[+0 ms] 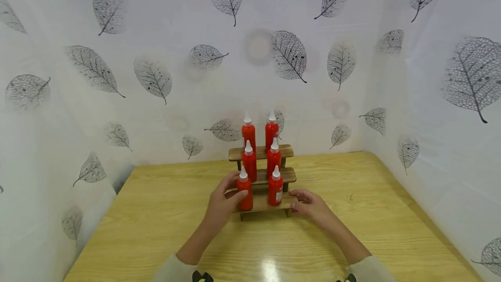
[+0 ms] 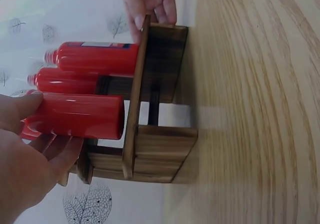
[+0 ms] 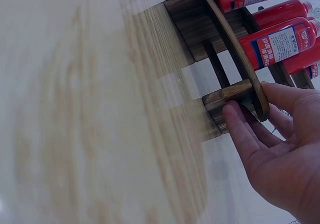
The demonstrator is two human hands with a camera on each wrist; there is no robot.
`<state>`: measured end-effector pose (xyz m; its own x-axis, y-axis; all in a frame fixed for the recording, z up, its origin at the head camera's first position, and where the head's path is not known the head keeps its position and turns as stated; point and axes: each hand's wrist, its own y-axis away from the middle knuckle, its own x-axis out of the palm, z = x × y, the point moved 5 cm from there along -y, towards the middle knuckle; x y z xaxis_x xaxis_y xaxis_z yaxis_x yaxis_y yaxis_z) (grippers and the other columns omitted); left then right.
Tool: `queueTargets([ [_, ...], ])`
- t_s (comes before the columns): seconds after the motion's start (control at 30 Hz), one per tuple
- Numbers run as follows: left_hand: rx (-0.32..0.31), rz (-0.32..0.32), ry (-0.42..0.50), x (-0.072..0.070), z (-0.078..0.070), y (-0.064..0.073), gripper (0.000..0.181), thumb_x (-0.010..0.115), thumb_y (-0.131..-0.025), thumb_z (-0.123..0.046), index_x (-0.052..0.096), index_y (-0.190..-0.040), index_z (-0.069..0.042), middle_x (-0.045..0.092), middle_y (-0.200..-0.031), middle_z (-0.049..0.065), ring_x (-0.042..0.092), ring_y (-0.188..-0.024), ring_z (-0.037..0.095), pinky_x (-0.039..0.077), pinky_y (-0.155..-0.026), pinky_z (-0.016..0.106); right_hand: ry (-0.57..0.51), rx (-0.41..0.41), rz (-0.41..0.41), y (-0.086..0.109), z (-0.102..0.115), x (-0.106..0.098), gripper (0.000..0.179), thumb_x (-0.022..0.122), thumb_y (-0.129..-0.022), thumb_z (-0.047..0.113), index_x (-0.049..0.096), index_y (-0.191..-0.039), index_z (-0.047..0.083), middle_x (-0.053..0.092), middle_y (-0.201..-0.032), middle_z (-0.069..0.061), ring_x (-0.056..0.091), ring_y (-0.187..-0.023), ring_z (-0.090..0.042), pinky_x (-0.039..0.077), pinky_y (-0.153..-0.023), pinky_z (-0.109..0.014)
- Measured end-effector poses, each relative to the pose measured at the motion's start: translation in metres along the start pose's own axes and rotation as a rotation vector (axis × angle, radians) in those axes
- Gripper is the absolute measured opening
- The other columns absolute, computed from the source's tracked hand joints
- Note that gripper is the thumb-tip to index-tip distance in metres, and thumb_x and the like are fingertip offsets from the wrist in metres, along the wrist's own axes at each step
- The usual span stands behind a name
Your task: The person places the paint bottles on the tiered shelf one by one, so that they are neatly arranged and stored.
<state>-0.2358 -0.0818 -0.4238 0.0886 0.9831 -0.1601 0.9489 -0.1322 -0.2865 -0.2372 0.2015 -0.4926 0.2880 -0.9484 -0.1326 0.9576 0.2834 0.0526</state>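
Red squeeze bottles, six in all, stand in pairs on a three-step wooden rack on the wooden worktop. All six places look filled. The left hand curls round the front-left bottle on the lowest step; whether it is fully set down is unclear. The right hand rests relaxed fingers on the rack's right end. Only the right wrist view shows the label on the front-right bottle.
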Motion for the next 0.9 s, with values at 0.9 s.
queueTargets([
  [0.9,0.072,-0.006,-0.114,0.001,0.005,-0.001,0.043,0.062,-0.101,-0.03,0.054,-0.142,-0.017,0.058,-0.136,0.005,0.057,-0.119,0.023,0.051,-0.103,0.046,0.067,0.015,-0.103,0.001,0.005,-0.02,0.051,0.059,-0.103,0.029,0.049,-0.145,0.002,0.059,-0.132,-0.023,0.067,-0.105,-0.028,0.06,-0.09,-0.041],
])
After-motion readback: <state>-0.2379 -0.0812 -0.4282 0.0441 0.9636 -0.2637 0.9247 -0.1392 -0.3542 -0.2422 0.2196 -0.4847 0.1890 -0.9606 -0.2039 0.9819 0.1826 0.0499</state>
